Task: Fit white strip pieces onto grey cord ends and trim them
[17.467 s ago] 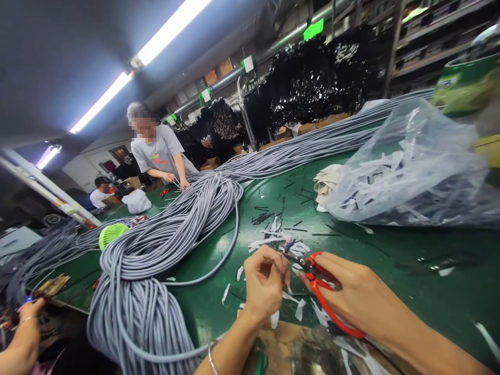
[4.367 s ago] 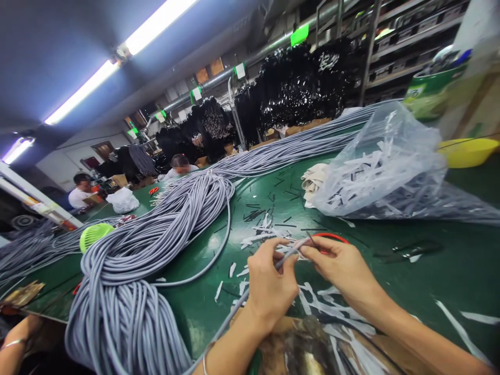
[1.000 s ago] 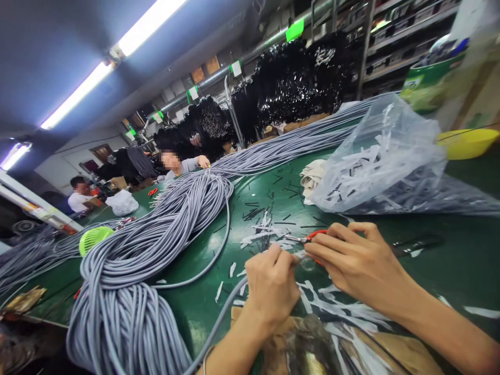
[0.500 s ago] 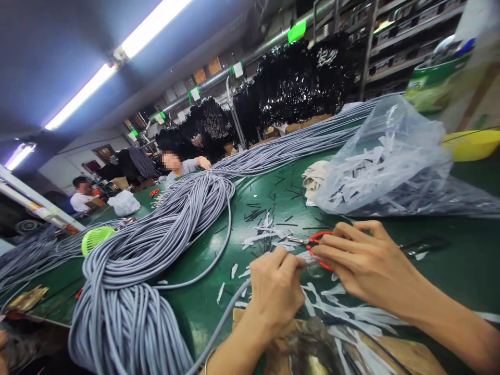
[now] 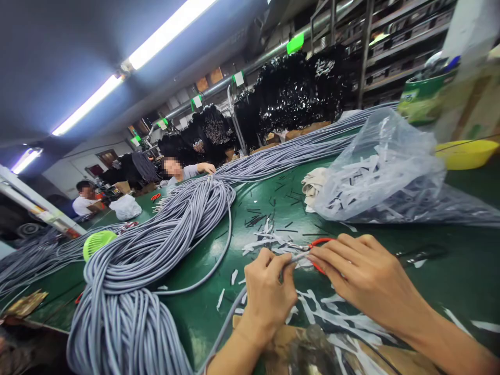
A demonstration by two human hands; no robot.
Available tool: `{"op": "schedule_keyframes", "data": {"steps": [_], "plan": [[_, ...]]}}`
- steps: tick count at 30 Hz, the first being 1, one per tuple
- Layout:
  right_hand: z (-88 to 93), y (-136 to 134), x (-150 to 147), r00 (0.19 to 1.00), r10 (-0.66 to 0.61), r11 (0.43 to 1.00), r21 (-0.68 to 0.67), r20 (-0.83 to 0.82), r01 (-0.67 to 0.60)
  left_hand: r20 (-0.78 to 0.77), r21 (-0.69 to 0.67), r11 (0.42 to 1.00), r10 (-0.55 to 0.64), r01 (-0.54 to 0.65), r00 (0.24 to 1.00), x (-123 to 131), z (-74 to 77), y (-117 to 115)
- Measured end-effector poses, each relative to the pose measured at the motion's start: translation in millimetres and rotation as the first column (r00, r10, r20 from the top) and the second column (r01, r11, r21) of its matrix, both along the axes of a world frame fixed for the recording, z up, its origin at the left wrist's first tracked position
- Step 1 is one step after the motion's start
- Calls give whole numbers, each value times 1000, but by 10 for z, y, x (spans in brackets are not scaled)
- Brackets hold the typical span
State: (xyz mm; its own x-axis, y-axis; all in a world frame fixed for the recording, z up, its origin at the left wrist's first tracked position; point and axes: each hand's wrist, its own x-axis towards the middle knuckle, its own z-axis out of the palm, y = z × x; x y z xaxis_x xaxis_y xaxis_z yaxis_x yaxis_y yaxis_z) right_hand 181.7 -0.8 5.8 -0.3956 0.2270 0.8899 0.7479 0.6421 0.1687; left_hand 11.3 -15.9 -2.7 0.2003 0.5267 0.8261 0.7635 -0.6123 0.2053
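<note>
A grey cable (image 5: pixel 228 317) runs up from the lower edge into my left hand (image 5: pixel 269 297), whose fingers are closed round it near its end. The short cable end (image 5: pixel 299 257) reaches across to my right hand (image 5: pixel 363 276), and those fingertips pinch it. Red-handled scissors (image 5: pixel 322 241) are behind my right fingers, with their metal tip pointing left; I cannot tell whether the hand touches them. White strips (image 5: pixel 265 239) and short black pieces lie just beyond my hands. More white strips (image 5: pixel 344 315) are below my right hand.
A large coiled bundle of grey cable (image 5: pixel 156 245) fills the left of the green table (image 5: pixel 265 203). At right stand a clear plastic bag (image 5: pixel 383 177) of scraps, a white cloth (image 5: pixel 313 187) and a yellow bowl (image 5: pixel 466 154). A co-worker (image 5: pixel 177 172) sits across the table.
My right hand has moved slightly, its fingers now lower and pinching the cable end, which shows more plainly between my hands. My left hand has shifted a little left. The view has tilted slightly.
</note>
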Motion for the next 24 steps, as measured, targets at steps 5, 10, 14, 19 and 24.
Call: {"op": "schedule_keyframes", "data": {"steps": [5, 10, 14, 19, 24], "plan": [[-41, -12, -48, 998, -16, 999, -50, -53, 14, 16, -3, 1000, -3, 3, 1000, -3, -5, 1], [-117, -19, -105, 964, 46, 967, -231, -263, -109, 120, -57, 998, -13, 20, 993, 18, 15, -14], [-135, -7, -138, 854, 33, 752, -550, -519, -363, 198, -140, 989, -13, 41, 980, 40, 34, -31], [-86, -34, -187, 795, -26, 630, -627, -606, -458, 174, -133, 990, -22, 46, 985, 45, 2, -36], [-14, -146, -208, 765, 117, 681, -510, -633, -526, 142, -182, 983, 37, -11, 989, 31, -37, 12]]}}
